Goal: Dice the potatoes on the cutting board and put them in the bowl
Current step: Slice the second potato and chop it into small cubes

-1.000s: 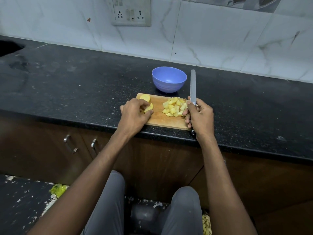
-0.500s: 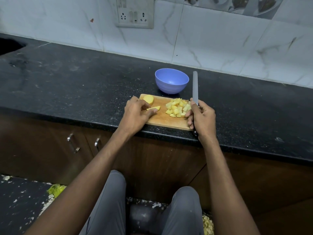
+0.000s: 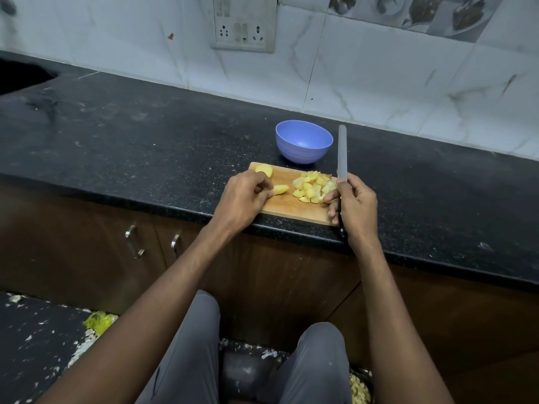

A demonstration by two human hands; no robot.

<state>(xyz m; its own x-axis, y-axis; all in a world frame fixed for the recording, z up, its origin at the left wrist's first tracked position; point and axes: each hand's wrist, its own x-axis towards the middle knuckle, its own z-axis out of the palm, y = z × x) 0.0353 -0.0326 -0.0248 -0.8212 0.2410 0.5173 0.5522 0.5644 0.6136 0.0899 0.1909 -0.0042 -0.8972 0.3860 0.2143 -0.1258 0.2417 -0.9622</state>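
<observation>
Head view: diced potato (image 3: 313,188) heaps at the cutting board's (image 3: 287,207) right edge, left hand (image 3: 243,196) pinching an uncut slice (image 3: 280,189), right hand (image 3: 354,204) gripping the knife (image 3: 341,154), bowl (image 3: 304,145) unfilled.

Place: home kitchen | black speckled stone counter (image 3: 145,147) | white marble-look wall tiles (image 3: 379,83) with a switch-and-socket plate (image 3: 243,27) | brown wooden cabinet doors with metal handles (image 3: 134,242) below | sink edge (image 3: 20,75) at far left
</observation>
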